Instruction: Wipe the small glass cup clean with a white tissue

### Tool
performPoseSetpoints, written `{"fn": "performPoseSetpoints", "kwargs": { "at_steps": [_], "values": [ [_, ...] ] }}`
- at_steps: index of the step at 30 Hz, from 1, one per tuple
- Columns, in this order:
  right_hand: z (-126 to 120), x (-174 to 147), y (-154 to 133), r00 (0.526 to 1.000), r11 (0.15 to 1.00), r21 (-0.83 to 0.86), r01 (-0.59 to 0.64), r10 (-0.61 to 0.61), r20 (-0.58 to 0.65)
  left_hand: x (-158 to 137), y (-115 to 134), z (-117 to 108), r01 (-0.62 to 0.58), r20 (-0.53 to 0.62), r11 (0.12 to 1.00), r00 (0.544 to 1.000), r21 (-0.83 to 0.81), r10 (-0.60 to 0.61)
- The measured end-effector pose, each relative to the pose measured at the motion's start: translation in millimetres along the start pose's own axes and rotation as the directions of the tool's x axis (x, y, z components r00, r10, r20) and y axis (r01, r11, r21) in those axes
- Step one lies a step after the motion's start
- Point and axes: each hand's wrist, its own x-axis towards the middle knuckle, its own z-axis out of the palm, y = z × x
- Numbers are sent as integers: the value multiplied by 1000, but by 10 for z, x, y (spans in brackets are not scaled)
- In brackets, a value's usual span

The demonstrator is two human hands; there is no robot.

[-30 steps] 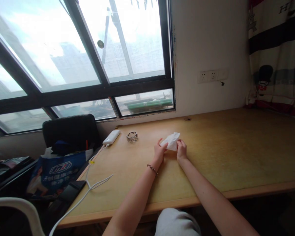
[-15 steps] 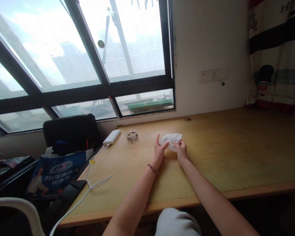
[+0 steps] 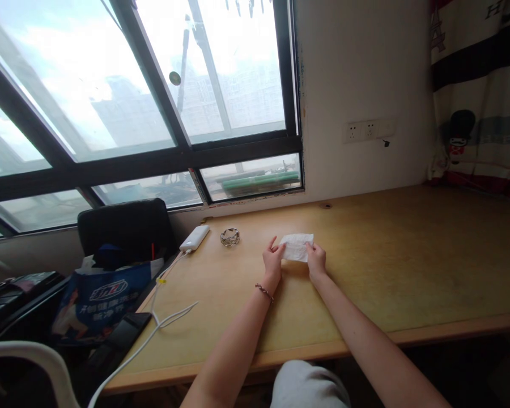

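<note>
Two hands, both ours, share one tissue [image 3: 296,247], which sits between them over the desk [image 3: 386,255]. Our left hand [image 3: 272,262] pinches its left edge, thumb laid on the near face, while the forefinger points up and away from the sheet. Our right hand [image 3: 318,260] grips the right edge, thumb likewise in front and fingers curled in behind (how they lie back there, we cannot tell). Between the two grips the tissue spans flat, slightly creased, its broad face towards us.

On our left wrist we wear a twisted bracelet [image 3: 264,291]. To the left of that hand, well apart from it, a metal ring [image 3: 230,237] of openwork rests on the desk; just beyond it, near the desk's left edge, lies a white power bank [image 3: 195,238]. A white cord [image 3: 155,306] runs from its near end towards us.

Further left we see a black chair [image 3: 123,229] with a blue bag [image 3: 106,300] in front of its back. Past the desk are a window [image 3: 238,73] and, right of it, a wall socket [image 3: 361,131].
</note>
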Motion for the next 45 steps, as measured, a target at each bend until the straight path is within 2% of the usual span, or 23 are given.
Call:
{"fn": "performPoseSetpoints", "kwargs": {
  "at_steps": [7,15,21,23,26,28,30,33,34,37,40,42,45],
  "values": [
    [-49,61,-11,998,993,-103,62,-62,7,61,-49,-44,-23,-114,991,993,129,38],
    [-103,116,-77,979,942,-269,203,-195,54,99,-83,-80,-42,-111,978,992,206,66],
    [-137,220,63,988,965,-221,143,-151,-20,119,-75,-103,31,-143,984,990,178,-5],
    [-139,239,105,993,978,-183,102,-110,-35,161,-59,-146,18,-144,975,989,221,14],
    [-133,238,121,996,986,-148,73,-79,-41,273,13,-301,-51,-146,928,983,368,112],
    [-123,221,103,997,989,-135,65,-70,-33,363,97,-480,-90,-153,847,968,524,197],
    [-108,195,72,998,989,-138,51,-53,-16,445,193,-708,-83,-176,724,945,685,275],
    [-78,146,18,999,986,-163,42,-38,27,532,311,-1064,-20,-201,449,875,893,440],
    [-68,129,0,998,983,-177,43,-35,43,554,337,-1167,21,-198,363,866,932,459],
    [-41,80,-45,996,975,-216,52,-34,88,634,392,-1377,152,-206,175,912,973,354],
    [-23,41,-68,993,968,-242,68,-42,113,737,444,-1439,165,-168,30,965,986,204],
    [-16,26,-71,991,964,-255,78,-48,121,795,477,-1427,141,-134,-37,980,989,147],
    [-13,16,-69,991,964,-253,84,-54,124,824,497,-1386,140,-129,-82,984,987,127]
  ]
}}
